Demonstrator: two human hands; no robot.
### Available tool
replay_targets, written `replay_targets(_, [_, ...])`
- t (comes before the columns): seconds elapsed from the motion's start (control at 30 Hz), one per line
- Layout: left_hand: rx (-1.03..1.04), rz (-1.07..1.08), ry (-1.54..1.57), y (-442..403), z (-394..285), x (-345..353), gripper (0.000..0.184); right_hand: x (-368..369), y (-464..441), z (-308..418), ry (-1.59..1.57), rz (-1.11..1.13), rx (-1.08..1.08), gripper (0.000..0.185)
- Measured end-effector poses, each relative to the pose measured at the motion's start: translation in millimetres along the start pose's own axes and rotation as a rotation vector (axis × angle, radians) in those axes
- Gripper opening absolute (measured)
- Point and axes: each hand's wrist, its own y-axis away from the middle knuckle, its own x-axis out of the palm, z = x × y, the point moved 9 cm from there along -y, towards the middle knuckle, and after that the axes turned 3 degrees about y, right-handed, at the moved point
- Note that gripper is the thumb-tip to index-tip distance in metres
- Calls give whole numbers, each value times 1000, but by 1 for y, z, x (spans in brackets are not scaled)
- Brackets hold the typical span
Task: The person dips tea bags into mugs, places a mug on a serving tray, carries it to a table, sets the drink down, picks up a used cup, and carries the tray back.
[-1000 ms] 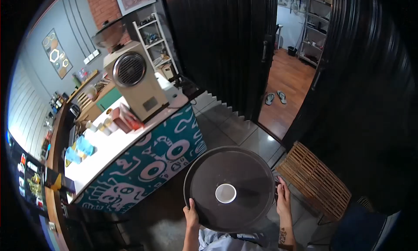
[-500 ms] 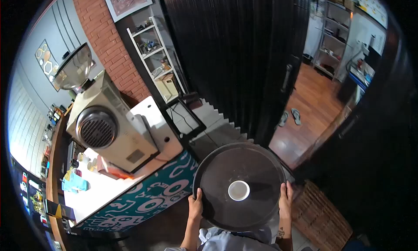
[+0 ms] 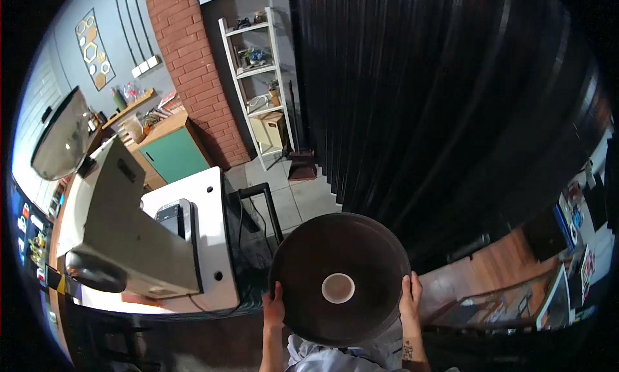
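A round dark tray (image 3: pixel 342 246) is held level in front of my body. My left hand (image 3: pixel 273 307) grips its left rim, thumb on top and the other fingers hidden underneath. On the right rim my right hand (image 3: pixel 410 298) is closed in the same way. A small white cup (image 3: pixel 338 288) stands upright near the middle of the tray, touched by neither hand. Its inside looks pale brown; whether it holds anything is not clear.
At the left, a large beige grinder (image 3: pixel 132 223) stands on a white counter (image 3: pixel 216 243). A black bar frame (image 3: pixel 267 207) juts out beside it. Beyond are a white shelf rack (image 3: pixel 251 69), a green cabinet (image 3: pixel 174 154) and a black folding partition (image 3: pixel 419 101).
The view has swung round, bringing the grinder close on the left and the partition across the right. Both hands still hold the tray, and the cup has stayed near its middle.
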Motion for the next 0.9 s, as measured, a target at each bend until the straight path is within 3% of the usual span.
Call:
replay_targets(0.13, [-81,-8,-124,-78,-1,31,48,16,-100,2,78,-52,37,64])
replay_targets(0.17, [33,-311,-63,-97,5,30,49,17,-122,0,122,-154,70,62])
replay_targets(0.2, [35,-318,-64,-119,3,38,49,23,-143,6,164,-257,108,59])
replay_targets(0.23, [23,-378,-173,-140,-2,43,49,42,-167,26,223,-109,132,71])
replay_targets(0.3, [3,-430,-277,-177,-17,55,50,57,-210,34,255,-151,151,71])
replay_targets(0.37, [5,-20,172,-223,-45,112,49,69,-265,31,264,-161,113,72])
replay_targets(0.47, [30,-11,57,-275,-85,132,47,93,-332,41,216,-259,155,61])
replay_targets(0.53, [16,-233,-36,-299,-103,127,47,114,-382,50,104,-204,39,60])
replay_targets(0.6, [15,-196,73,-334,-110,132,49,148,-427,55,125,-85,41,56])
replay_targets(0.67, [30,-202,86,-362,-121,132,49,173,-469,61,175,-130,-178,58])
replay_targets(0.7, [44,-192,98,-378,-127,132,50,187,-489,69,171,-105,-180,58])
replay_targets(0.77, [65,-258,81,-408,-136,128,49,238,-526,98,64,169,-247,44])
replay_targets(0.83, [-24,-351,116,-436,-138,126,48,274,-561,106,22,234,-248,40])
replay_targets(0.9, [19,-384,140,-473,-147,124,47,315,-604,110,-17,298,-260,37])
